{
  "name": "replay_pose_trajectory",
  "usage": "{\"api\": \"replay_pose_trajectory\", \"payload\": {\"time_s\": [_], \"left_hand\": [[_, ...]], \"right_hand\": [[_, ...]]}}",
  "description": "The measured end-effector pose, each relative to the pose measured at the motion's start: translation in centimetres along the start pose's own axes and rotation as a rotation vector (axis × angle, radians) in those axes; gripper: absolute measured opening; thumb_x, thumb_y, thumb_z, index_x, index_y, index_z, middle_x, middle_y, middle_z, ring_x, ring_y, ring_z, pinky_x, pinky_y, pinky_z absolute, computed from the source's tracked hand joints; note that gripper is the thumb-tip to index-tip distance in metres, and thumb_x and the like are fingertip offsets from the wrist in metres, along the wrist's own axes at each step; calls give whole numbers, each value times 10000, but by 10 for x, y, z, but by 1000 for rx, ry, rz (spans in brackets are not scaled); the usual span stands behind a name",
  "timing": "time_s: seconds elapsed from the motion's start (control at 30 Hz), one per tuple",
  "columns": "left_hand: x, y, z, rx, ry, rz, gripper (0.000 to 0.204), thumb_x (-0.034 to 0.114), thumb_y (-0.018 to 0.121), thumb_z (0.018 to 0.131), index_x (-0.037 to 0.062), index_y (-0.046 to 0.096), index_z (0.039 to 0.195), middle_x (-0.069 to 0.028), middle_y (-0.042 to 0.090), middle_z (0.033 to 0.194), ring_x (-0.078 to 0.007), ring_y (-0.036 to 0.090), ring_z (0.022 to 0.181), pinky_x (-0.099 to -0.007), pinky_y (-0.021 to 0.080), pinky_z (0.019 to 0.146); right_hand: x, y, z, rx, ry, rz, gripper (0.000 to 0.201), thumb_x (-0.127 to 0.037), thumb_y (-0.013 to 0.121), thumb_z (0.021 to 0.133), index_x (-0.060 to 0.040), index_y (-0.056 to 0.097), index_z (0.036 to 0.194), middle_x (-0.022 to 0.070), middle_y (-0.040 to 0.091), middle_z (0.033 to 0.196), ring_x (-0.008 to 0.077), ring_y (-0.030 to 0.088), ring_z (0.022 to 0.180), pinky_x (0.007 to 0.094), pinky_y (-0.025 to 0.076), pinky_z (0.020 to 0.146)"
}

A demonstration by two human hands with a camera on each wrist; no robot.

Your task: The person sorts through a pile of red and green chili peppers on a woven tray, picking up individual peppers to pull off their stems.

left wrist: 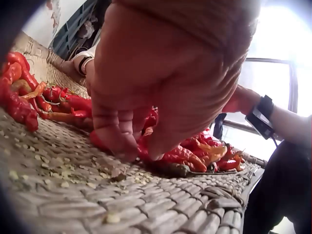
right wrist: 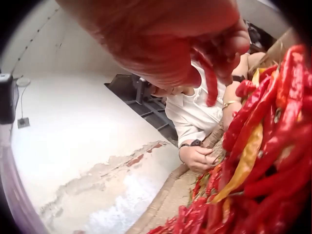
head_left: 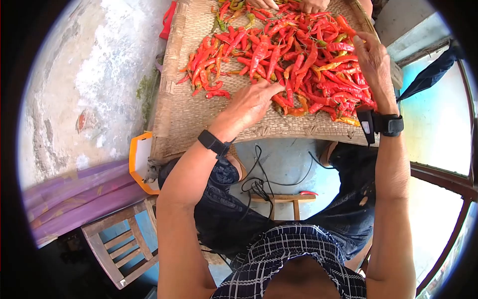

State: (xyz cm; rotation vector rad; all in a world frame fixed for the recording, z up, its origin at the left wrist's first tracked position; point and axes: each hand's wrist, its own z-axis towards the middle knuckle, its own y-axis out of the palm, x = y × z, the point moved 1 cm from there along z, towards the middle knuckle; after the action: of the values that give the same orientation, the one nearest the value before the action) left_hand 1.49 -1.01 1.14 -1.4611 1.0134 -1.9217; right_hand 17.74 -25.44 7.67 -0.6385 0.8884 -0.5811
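A heap of red chili peppers (head_left: 298,65), with a few orange and green ones, lies on a woven tray (head_left: 194,117). At the near edge of the heap my left hand (head_left: 254,102) reaches down with bent fingers. Its thumb and fingertips pinch a red chili close over the weave in the left wrist view, and the hand hides most of that chili. Above the right side of the heap is my right hand (head_left: 373,60). In the right wrist view its thumb and fingers hold a small red chili pepper (right wrist: 210,85), whose tip hangs down.
Another person's hands (head_left: 314,5) work at the tray's far side. Pale seeds (left wrist: 66,184) are scattered on the weave. Below the tray are a wooden stool (head_left: 284,198) and black cables (head_left: 259,187). A wall (head_left: 99,74) stands left, a window (head_left: 438,119) right.
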Motion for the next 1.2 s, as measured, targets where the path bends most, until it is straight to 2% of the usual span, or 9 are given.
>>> {"api": "replay_pose_trajectory", "payload": {"time_s": [0.13,0.27,0.43,0.53,0.8,0.9,1.07,1.13,1.2], "left_hand": [[1,5,1,-54,-21,148,337,-58,545,743,75,528,1052,-144,558,994,-369,568,857,-433,479,699],[-3,3,2,-64,-36,189,226,-20,564,743,67,514,946,-129,565,924,-364,566,819,-431,464,653],[-9,-19,6,59,-62,-9,176,64,590,789,64,533,955,-93,580,788,-257,583,706,-362,454,606],[-9,-30,8,86,-208,-127,166,157,581,858,55,545,984,-45,587,721,-122,530,623,-280,434,581],[-15,-33,9,222,-422,-583,236,256,576,879,25,579,926,-21,570,692,-97,515,574,-275,433,540],[-10,-35,9,224,-462,-727,226,268,566,895,46,582,931,12,531,669,-58,480,551,-231,416,510],[-7,-30,9,156,-536,-866,268,331,569,912,67,556,959,25,521,674,-49,470,556,-195,383,512],[-1,-30,10,155,-524,-914,251,327,561,918,79,548,949,23,528,696,-53,475,560,-199,384,510],[1,-27,9,124,-534,-1136,238,321,553,924,86,543,960,18,548,743,-55,483,576,-199,389,517]], "right_hand": [[-7,-5,-5,185,-228,-178,273,-211,625,834,-59,594,1058,175,642,778,340,638,729,402,499,646],[-29,20,-32,-222,-230,131,183,-181,651,804,-46,622,924,182,627,766,341,635,742,417,505,659],[-62,35,-77,-853,-469,-97,208,-232,653,774,-33,632,829,165,637,742,330,645,727,419,519,656],[-65,44,-93,-858,-544,-245,219,-237,654,760,-22,642,805,166,640,718,315,653,711,431,522,645],[-62,23,-55,-784,-418,100,145,-146,616,792,-1,623,788,140,636,687,255,643,669,369,497,601],[-56,1,-30,-777,-21,381,170,-143,636,829,10,644,902,51,559,627,115,532,603,304,442,567],[-13,-10,-9,-343,-2,266,220,-191,641,828,-6,636,947,96,587,621,162,569,586,322,464,585],[-7,-13,-7,59,-29,-4,257,-193,633,835,-31,599,1032,126,612,624,203,587,550,341,475,551],[-16,-5,-14,24,-96,107,265,-150,619,840,-35,578,1075,124,597,578,241,597,515,355,472,489]]}}
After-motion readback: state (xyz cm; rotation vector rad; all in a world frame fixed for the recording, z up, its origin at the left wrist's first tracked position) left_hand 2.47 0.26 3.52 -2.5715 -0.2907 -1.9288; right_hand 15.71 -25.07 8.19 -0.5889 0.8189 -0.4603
